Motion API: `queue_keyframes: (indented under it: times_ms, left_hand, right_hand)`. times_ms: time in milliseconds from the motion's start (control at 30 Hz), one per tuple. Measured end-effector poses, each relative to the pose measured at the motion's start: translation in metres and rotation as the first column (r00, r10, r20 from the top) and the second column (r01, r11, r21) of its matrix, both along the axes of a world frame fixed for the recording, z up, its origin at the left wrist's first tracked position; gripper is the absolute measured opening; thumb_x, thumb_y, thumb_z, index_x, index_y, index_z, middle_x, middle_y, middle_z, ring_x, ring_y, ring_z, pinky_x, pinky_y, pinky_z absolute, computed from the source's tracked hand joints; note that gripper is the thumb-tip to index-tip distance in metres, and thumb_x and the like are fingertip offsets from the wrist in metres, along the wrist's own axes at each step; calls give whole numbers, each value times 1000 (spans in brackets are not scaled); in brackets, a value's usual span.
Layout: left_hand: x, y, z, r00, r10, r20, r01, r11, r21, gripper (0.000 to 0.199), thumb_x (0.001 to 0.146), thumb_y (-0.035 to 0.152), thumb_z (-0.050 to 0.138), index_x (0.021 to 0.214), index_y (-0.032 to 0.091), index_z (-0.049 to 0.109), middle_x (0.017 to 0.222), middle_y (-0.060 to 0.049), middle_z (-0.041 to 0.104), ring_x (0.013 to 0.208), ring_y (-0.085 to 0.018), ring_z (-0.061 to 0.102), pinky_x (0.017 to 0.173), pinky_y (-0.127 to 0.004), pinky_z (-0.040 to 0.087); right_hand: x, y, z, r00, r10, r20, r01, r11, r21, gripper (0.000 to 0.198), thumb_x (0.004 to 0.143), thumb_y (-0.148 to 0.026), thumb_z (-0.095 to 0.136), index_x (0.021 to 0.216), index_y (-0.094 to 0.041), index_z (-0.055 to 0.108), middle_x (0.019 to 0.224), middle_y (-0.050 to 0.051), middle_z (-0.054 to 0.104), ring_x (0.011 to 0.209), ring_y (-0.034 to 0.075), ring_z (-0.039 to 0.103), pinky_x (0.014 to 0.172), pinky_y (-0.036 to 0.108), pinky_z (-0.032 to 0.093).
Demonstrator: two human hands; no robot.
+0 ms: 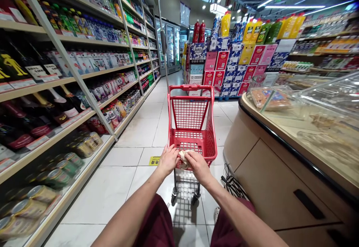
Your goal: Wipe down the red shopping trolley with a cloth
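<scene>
A small red shopping cart [211,136] with a mesh basket stands on the floor in front of my knees. My left hand [168,160] is closed at the left of the cart's near edge, its fingertips beside a crumpled whitish cloth [184,158]. The cloth is bunched against that edge, between my two hands. My right hand [197,165] has its fingers bent over the cloth and presses it to the cart. My fingers partly hide the cloth and the rim under it. No goods show in the basket.
Drink shelves [95,73] line the left side. A rounded display counter [252,142] stands close on the right, with black cables [234,185] at its base. Stacked boxes [221,67] stand beyond the cart. A yellow floor sticker [154,160] lies left of the cart.
</scene>
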State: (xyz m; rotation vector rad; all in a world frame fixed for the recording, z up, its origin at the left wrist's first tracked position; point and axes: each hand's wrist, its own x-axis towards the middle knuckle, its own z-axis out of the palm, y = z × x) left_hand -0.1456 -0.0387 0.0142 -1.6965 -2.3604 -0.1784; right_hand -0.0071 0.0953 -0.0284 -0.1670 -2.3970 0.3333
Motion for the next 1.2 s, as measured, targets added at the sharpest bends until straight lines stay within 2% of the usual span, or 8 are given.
queue_keyframes:
  times_ms: [200,400,500,700,867,967,1067,1200]
  left_hand:
    - [2,-5,-9,998,-41,-49,43,998,45,27,86,29,41,108,17,52,118,-6,56,120,-19,40,104,-44,24]
    - [16,2,-14,996,-32,-82,38,997,69,29,84,25,42,109,14,52,115,-8,59,117,-20,43,102,-40,27]
    - [18,3,-12,996,-30,-85,36,997,66,28,85,26,41,109,15,52,115,-8,58,117,-20,44,101,-41,29]
    - [19,5,-8,997,-28,-72,33,997,72,30,84,30,43,108,14,51,113,-8,59,113,-20,47,101,-40,28]
    - [27,18,-6,997,-26,-66,31,997,70,27,83,29,45,105,13,53,107,-8,62,109,-20,51,100,-39,29]
    - [27,22,-6,998,-36,-52,39,997,69,26,84,26,44,105,14,53,106,-8,63,107,-19,51,101,-40,29]
    - [23,21,-7,998,-44,-34,46,997,69,25,84,28,44,104,15,53,106,-7,63,109,-19,50,102,-41,28]
    - [24,22,-11,999,-12,-38,15,996,92,31,83,30,46,109,13,51,114,-10,59,114,-21,46,101,-42,28]
  right_hand:
    - [58,42,-5,996,-51,-69,52,998,20,26,85,-25,42,103,-20,60,111,9,58,104,21,52,85,40,44]
    - [10,-9,-1,996,21,-88,-22,1000,-9,26,86,-25,40,104,-22,59,101,8,61,94,19,54,80,35,46]
    - [8,-3,14,997,66,-49,-68,997,-39,24,85,-25,41,100,-23,60,91,5,61,85,16,54,74,30,47]
    - [54,65,51,903,-412,-123,399,909,-118,27,79,-25,45,103,-19,56,86,7,56,82,21,50,71,36,44]
    - [25,17,18,941,-336,-53,337,941,16,23,80,-16,41,87,-21,62,95,9,58,95,24,49,79,42,40]
    - [14,-4,-6,975,-215,-64,219,973,72,35,81,-9,35,105,-22,57,119,8,52,117,24,38,92,48,33]
    - [35,22,-14,996,-92,8,90,989,114,40,83,-10,33,116,-24,51,124,6,51,122,21,34,96,47,31]
    - [57,49,-16,968,-245,-53,247,968,34,40,85,-12,30,118,-24,49,127,8,47,126,22,30,96,49,32]
